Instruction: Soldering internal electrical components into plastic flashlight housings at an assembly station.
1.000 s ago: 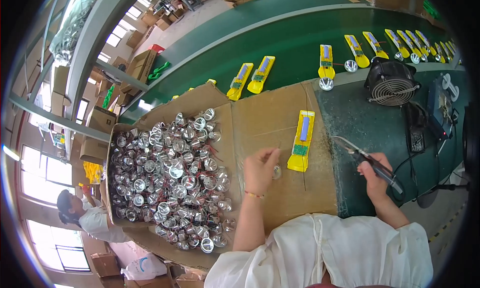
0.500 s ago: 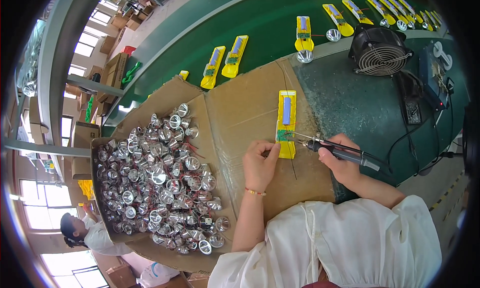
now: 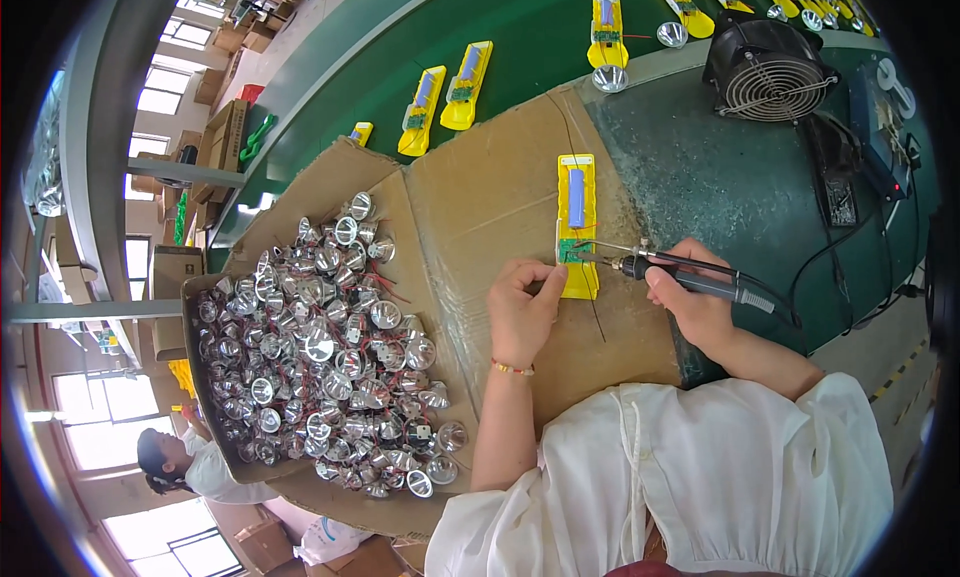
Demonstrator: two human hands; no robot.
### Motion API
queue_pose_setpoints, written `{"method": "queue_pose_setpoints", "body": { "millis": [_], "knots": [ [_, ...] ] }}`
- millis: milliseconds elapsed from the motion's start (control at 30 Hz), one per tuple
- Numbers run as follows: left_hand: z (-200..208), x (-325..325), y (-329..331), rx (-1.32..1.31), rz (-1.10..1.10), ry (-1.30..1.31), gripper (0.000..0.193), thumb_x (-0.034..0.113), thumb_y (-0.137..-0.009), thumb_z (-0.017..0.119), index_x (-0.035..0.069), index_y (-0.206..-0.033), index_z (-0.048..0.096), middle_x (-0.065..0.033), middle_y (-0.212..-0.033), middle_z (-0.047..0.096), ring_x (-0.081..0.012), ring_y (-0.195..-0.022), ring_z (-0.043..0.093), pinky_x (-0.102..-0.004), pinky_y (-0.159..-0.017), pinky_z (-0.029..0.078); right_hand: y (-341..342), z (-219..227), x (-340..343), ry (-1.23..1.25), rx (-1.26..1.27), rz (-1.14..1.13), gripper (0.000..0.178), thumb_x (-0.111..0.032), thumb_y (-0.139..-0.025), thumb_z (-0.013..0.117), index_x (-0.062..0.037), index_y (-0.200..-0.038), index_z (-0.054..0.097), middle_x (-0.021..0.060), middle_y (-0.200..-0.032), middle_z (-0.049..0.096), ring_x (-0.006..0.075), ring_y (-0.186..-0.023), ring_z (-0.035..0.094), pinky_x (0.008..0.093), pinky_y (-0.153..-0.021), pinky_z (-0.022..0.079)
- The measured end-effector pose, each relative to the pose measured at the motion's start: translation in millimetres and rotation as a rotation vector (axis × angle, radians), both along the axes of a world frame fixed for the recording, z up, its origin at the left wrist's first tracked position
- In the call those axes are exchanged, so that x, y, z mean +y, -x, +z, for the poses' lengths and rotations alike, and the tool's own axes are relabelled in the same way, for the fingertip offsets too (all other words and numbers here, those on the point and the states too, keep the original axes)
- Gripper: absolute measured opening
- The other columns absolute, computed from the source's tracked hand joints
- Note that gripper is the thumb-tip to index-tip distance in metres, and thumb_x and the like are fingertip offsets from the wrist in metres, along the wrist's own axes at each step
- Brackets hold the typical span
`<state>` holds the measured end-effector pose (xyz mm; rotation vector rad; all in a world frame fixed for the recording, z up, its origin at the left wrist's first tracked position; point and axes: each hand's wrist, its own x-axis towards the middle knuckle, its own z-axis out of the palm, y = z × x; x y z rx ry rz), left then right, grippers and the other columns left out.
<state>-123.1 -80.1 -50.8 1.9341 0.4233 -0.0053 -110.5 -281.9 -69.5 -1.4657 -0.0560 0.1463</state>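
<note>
Held the left hand (image 3: 525,307) between seven and eight o'clock from the green circuit board (image 3: 573,252), palm down, with the forearm pointing toward twelve. Pinched thumb and forefinger closed at the edge of the yellow housing (image 3: 577,285), with the other fingers curled beneath; could not tell the contents, if any, of that pinch. Gripped the soldering iron (image 3: 715,286) in the right hand (image 3: 695,297), between three and four o'clock from the board, with the fingers wrapped round the handle and the forearm slanting toward ten. Aimed the tip just past nine o'clock, right at the board; could not make out actual contact. Had the housing flat on the cardboard sheet (image 3: 480,217), at one o'clock from the left hand, with the purple cell (image 3: 576,199) toward its twelve o'clock end.
</note>
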Motion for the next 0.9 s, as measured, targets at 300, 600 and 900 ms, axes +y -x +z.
{"method": "queue_pose_setpoints", "body": {
  "millis": [300, 600, 900],
  "knots": [
    [-10.0, 9.0, 1.0, -0.066, -0.039, -0.036, 0.015, 0.011, -0.077, 0.067, -0.004, -0.076, 0.064, -0.0080, -0.079, 0.057, -0.0116, -0.064, 0.053, -0.0230, -0.057, 0.043, 6.3, 6.5, -2.8, -0.068, -0.054, -0.029, 0.013, -0.010, -0.080, 0.064, -0.0012, -0.085, 0.056, 0.0026, -0.067, 0.060, 0.0053, -0.060, 0.055, 0.0199, -0.053, 0.042],
    [-8.8, 6.6, 1.2, -0.043, -0.018, -0.011, 0.016, 0.011, -0.076, 0.067, -0.004, -0.074, 0.064, -0.0085, -0.078, 0.057, -0.0117, -0.064, 0.053, -0.0234, -0.057, 0.042, 3.3, 2.0, -1.2, 0.094, -0.091, 0.070, 0.014, -0.009, -0.081, 0.062, -0.0002, -0.084, 0.052, 0.0064, -0.069, 0.059, 0.0085, -0.059, 0.056, 0.0219, -0.053, 0.047],
    [-12.2, 9.2, -0.1, -0.059, -0.031, -0.017, 0.012, 0.007, -0.077, 0.067, -0.004, -0.074, 0.065, -0.0049, -0.080, 0.056, -0.0078, -0.067, 0.052, -0.0203, -0.059, 0.042, 8.4, 8.4, -3.4, -0.069, -0.115, -0.046, 0.014, -0.009, -0.081, 0.064, 0.0000, -0.085, 0.054, 0.0045, -0.068, 0.061, 0.0067, -0.061, 0.056, 0.0208, -0.055, 0.044]
  ]
}}
